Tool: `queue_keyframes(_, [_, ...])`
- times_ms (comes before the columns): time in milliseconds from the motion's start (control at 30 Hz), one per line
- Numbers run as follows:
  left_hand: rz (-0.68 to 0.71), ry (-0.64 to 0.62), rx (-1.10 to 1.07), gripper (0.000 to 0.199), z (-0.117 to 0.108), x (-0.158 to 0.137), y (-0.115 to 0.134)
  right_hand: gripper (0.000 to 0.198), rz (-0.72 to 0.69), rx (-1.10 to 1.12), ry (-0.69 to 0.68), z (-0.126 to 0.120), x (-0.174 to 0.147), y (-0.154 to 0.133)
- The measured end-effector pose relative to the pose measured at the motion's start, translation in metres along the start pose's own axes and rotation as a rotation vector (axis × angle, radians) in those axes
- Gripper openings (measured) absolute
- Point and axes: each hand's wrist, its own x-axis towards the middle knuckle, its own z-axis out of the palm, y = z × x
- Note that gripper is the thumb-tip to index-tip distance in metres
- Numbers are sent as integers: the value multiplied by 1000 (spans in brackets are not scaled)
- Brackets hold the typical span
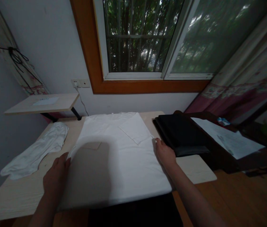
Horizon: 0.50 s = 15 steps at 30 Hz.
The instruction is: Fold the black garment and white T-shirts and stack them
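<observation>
Desk [12, 198] holds a white shirt [133, 170], spread flat in the middle and reaching the front edge, so a hard pull toward the person could make it slide off. A black folded pile [182, 129] sits close to the right hand [165, 154], which could bump it. This hand and the left hand [56, 175] touch the shirt's sides; I cannot tell if they pinch it. Uneven tugs could wrinkle it.
</observation>
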Motion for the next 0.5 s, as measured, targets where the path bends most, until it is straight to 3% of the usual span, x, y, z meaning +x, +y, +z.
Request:
queue_keyframes(300, [120, 101, 113, 48, -13, 33, 32, 35, -10, 14, 100, -1, 34, -15])
queue_keyframes(500, [49, 133, 106, 44, -5, 53, 53, 30, -85, 73, 131, 6, 55, -18])
